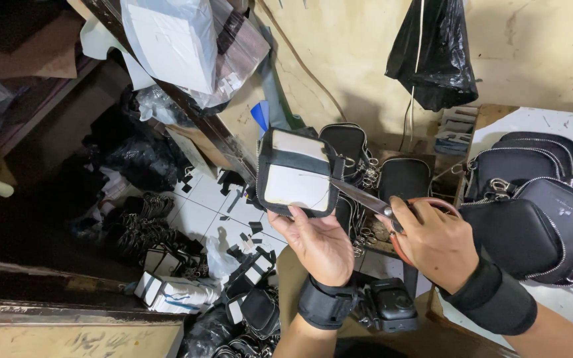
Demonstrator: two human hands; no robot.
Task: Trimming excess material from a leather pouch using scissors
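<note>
My left hand (316, 240) holds up a small black pouch piece (296, 172) with a white lining, gripping its lower edge between thumb and fingers. My right hand (432, 242) grips a pair of scissors (366, 199) with reddish handles. The blades point left and touch the pouch's right edge. Both wrists wear black bands, and a small black camera (392, 305) is strapped by the left wrist.
Finished black zip pouches (538, 199) are stacked on a white surface at the right. More pouches and metal clips (373, 172) lie behind the hands. Black scraps and straps (147, 225) litter the tiled floor at the left. A black plastic bag (432, 53) hangs on the wall.
</note>
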